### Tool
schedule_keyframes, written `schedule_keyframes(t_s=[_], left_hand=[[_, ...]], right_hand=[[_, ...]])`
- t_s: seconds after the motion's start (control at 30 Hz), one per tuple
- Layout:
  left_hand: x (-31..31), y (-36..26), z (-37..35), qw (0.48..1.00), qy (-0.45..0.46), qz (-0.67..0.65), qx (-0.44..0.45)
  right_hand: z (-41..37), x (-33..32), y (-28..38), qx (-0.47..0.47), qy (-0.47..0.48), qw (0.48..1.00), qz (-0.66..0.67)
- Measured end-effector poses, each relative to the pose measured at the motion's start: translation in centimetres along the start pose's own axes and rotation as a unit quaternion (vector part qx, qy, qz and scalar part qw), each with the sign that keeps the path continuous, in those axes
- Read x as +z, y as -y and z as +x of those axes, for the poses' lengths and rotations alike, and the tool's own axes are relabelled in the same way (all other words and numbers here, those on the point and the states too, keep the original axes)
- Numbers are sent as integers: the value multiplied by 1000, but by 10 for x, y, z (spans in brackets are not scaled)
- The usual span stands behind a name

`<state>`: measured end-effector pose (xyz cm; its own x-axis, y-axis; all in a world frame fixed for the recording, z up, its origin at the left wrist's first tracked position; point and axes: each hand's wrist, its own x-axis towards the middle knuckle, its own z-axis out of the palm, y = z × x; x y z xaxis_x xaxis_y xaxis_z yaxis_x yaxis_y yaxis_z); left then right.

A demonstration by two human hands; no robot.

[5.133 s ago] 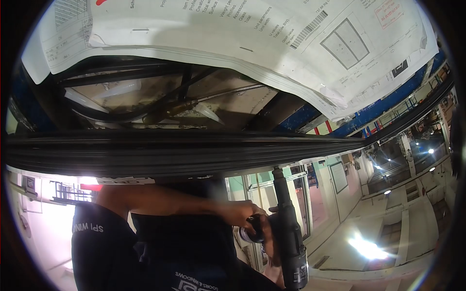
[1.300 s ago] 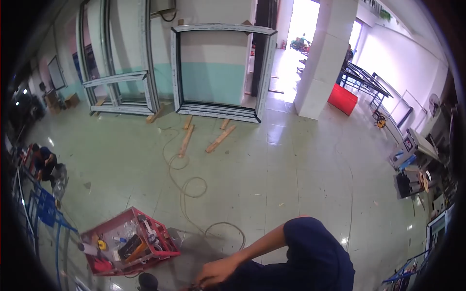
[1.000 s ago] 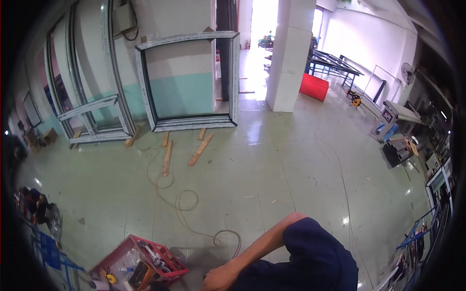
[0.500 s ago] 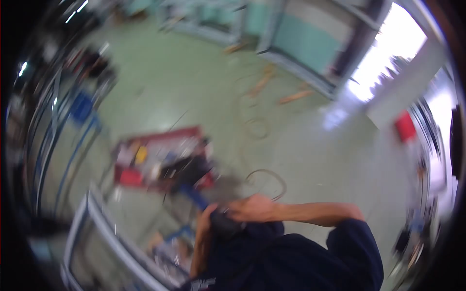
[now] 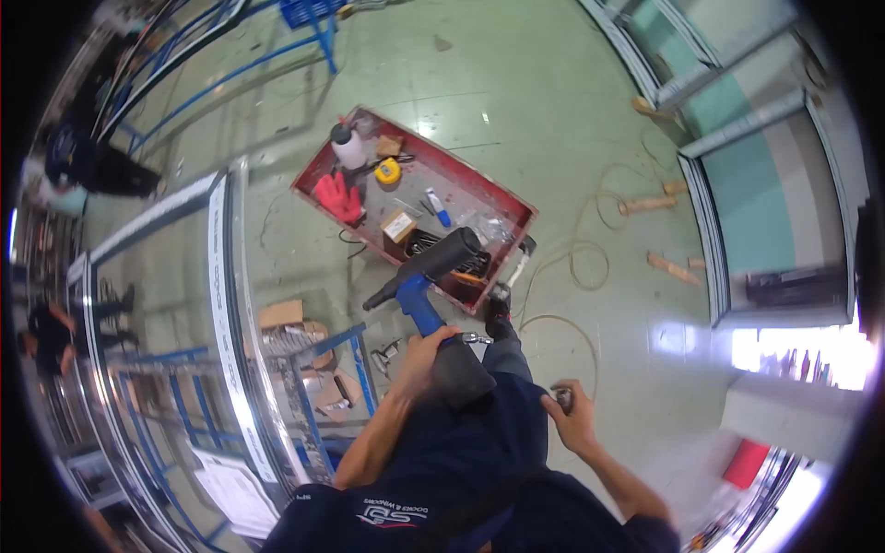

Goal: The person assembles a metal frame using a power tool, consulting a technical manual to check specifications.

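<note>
My left hand [image 5: 426, 364] is wrapped around the blue handle of a rivet gun [image 5: 439, 267]. The gun has a black barrel, a thin nozzle pointing left and a wide black base in front of my shirt. A silver air fitting [image 5: 475, 338] shows beside its base. Lower right, my right hand [image 5: 573, 419] is closed around a small metal hose coupling [image 5: 563, 396], apart from the gun. A thin air hose [image 5: 579, 324] curves over the floor and down toward that hand. Beyond the gun's barrel is a red tray [image 5: 442, 158].
The tray holds a tape measure [image 5: 387, 170], red glove [image 5: 339, 197], white bottle [image 5: 348, 147] and small box [image 5: 398, 226]. A window frame [image 5: 230, 323] on blue stands [image 5: 359, 369] lies left. More frames [image 5: 710, 230] lean at right near wooden blocks [image 5: 673, 267]. Other people [image 5: 92, 161] stand far left.
My hands were together at the gun's base; my right hand has moved away to the right with the coupling. The view has turned, and the gun is now sharp and held across the tray's near edge.
</note>
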<state>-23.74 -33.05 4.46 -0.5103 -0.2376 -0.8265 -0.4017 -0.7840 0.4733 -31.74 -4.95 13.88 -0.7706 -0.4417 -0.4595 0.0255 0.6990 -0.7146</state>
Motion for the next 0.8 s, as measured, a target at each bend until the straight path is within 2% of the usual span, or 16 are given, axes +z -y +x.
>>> schedule_keyframes(t_s=[0.03, 0.07, 0.13, 0.2, 0.23, 0.27, 0.3, 0.37, 0.4, 0.43, 0.5, 0.53, 0.6, 0.7, 0.77, 0.8], left_hand=[[1, -12, 14, 999, -35, 37, 3], [2, -24, 30, 995, -69, 75, 3], [1, -47, 66, 989, -74, 104, 73], [0, -80, 104, 976, -104, 162, 99], [-14, -89, 141, 962, -128, 226, 81], [-25, -105, 175, 943, -152, 289, 68], [-15, -135, 173, 939, -155, 300, 70], [-23, -169, 212, 934, -78, 334, 100], [-12, -197, 208, 942, -34, 333, 11], [-11, -217, 218, 916, -53, 397, -30], [-4, -244, 242, 847, -74, 513, -122], [1, -255, 251, 815, -68, 560, -136], [-1, -266, 276, 794, -40, 585, -162], [-11, -267, 313, 771, 17, 605, -199], [-36, -260, 350, 762, 54, 601, -234], [-31, -265, 341, 744, -11, 645, -176]], right_hand=[[15, -9, -12, 0, -46, 999, -19], [26, -14, -33, -6, -53, 998, 13], [40, -29, -66, 19, -18, 1000, -1], [63, -45, -66, 77, 12, 997, 3], [73, -54, -57, 121, 27, 992, 11], [85, -67, -80, 101, 56, 990, -75], [95, -80, -96, 58, 63, 990, -110], [115, -114, -110, 57, 88, 981, -161], [124, -126, -117, -32, 32, 989, -141], [133, -144, -115, 13, 57, 993, -102], [152, -170, -123, 72, 47, 996, -9], [163, -181, -124, 65, 40, 997, 23], [186, -202, -112, 47, 27, 995, 84], [212, -227, -64, 20, 85, 978, -189], [216, -235, -68, -10, 97, 973, -207], [219, -238, -72, 21, 142, 965, -218]])
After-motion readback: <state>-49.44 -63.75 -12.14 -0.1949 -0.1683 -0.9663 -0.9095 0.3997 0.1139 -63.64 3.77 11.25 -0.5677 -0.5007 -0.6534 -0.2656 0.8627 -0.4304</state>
